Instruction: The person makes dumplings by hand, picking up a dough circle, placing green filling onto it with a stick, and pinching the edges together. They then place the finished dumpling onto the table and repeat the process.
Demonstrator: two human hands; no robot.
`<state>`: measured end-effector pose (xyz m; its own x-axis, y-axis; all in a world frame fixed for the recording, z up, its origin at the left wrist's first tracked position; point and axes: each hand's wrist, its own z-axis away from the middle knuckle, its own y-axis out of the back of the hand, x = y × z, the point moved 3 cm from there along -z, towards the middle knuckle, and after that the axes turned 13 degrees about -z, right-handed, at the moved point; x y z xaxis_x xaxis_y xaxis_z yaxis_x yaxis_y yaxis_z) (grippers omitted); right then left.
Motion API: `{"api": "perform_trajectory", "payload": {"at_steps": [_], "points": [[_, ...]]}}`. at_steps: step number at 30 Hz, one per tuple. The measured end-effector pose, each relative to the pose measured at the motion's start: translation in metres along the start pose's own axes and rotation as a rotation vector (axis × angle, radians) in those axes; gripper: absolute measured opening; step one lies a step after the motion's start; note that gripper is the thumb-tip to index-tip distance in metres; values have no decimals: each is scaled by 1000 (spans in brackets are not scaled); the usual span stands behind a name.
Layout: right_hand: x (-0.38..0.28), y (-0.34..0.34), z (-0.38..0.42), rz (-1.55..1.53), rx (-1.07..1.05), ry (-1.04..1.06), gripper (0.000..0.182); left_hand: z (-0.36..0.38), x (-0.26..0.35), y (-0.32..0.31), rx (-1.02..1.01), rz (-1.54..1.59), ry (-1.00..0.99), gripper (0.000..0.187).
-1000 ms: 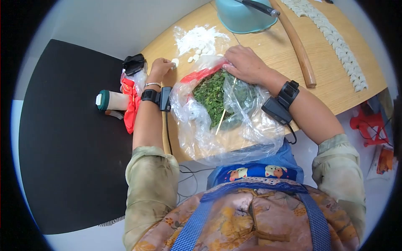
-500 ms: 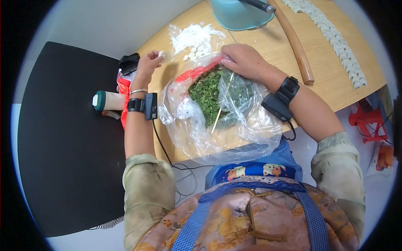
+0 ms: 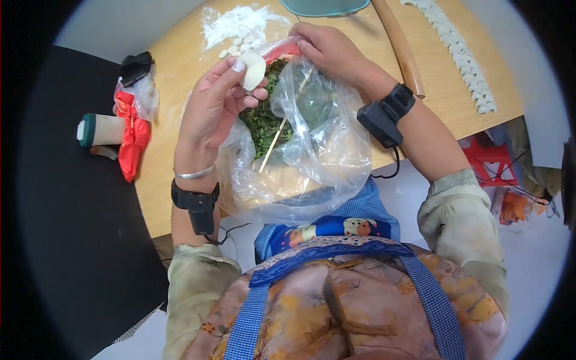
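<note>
Monitor, upper centre, for tearing of dough round pinched in left grip, if squeezed hard, with bag pinched in right grip.

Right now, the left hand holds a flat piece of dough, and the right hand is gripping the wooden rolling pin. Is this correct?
Not entirely. The head view shows the right hand gripping the red edge of the plastic bag; the wooden rolling pin lies apart from it. The left hand does hold a flat piece of dough.
</note>
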<state>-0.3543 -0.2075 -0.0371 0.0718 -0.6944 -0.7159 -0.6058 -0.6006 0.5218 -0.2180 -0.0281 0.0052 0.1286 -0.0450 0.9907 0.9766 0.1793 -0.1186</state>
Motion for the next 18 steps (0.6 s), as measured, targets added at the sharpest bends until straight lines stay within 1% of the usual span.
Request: {"api": "perform_trajectory", "payload": {"at_steps": [2, 3, 5, 6, 8, 9, 10, 12, 14, 16, 18], "points": [[-10, 6, -1, 58, 85, 149, 23, -4, -17, 7, 149, -41, 78, 23], [-16, 9, -3, 71, 67, 151, 23, -4, -24, 12, 170, 4, 67, 23], [-40, 10, -2, -128, -14, 367, 23, -5, -29, 20, 160, 41, 40, 24], [-47, 6, 0, -123, -39, 360, 23, -5, -32, 23, 146, 56, 24, 24], [-65, -10, 7, -176, -230, 456, 26, -5, -35, 26, 173, 74, 22, 24], [-72, -17, 10, -174, -208, 554, 24, -5, -35, 26, 238, 63, 9, 24], [-74, -19, 14, -178, -225, 547, 24, -4, -34, 25, 304, 51, -4, 23], [-71, -21, 19, -16, -418, 396, 23, -1, -35, 26, 321, 56, -18, 23], [-70, -13, 18, 30, -431, 415, 25, 0, -37, 29, 315, 24, -11, 23], [-66, -6, 16, 122, -479, 194, 22, 1, -38, 30, 297, 16, -12, 23], [-62, -10, 16, 124, -461, 191, 20, 1, -38, 30, 271, 5, -14, 23]]}}
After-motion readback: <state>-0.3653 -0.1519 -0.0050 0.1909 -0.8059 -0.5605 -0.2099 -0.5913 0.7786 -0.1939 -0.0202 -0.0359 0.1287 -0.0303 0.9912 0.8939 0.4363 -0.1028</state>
